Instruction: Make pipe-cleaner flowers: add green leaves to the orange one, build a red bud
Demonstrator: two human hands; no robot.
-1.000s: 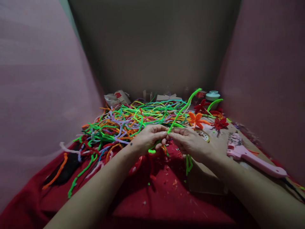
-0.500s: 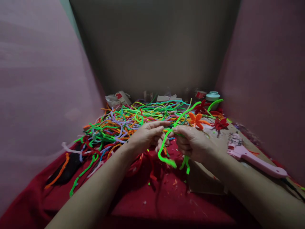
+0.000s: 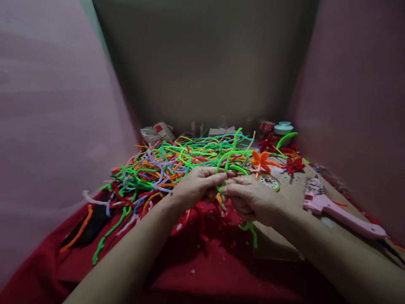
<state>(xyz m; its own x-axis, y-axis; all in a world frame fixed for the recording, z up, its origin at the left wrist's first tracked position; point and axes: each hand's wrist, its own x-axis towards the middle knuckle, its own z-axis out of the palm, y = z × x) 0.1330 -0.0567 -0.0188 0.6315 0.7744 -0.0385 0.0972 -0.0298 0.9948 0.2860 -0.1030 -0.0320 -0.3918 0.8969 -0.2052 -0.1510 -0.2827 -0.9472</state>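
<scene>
Bright green pipe cleaners (image 3: 233, 145) rise in a loop and a straight end above my fingers. My left hand (image 3: 205, 180) pinches the green stem between thumb and fingers. Close against it on the right, my right hand (image 3: 249, 196) is closed on green pipe cleaner as well; green ends hang below its palm. Behind the hands spreads a tangled heap of coloured pipe cleaners (image 3: 167, 160). An orange pipe-cleaner flower (image 3: 260, 161) lies just beyond my right hand, beside a round spool (image 3: 269, 182).
A pink glue gun (image 3: 344, 217) rests on cardboard at the right, its cord trailing off. Dark red flowers (image 3: 295, 165) and a light blue-lidded jar (image 3: 283, 128) are at the back right. Red cloth (image 3: 190, 278) covers the front, with a dark object (image 3: 91, 223) at left.
The long green piece has gone from hanging down in front of the hands to looping upward. Both hands have come together lower, and the spool has come into view.
</scene>
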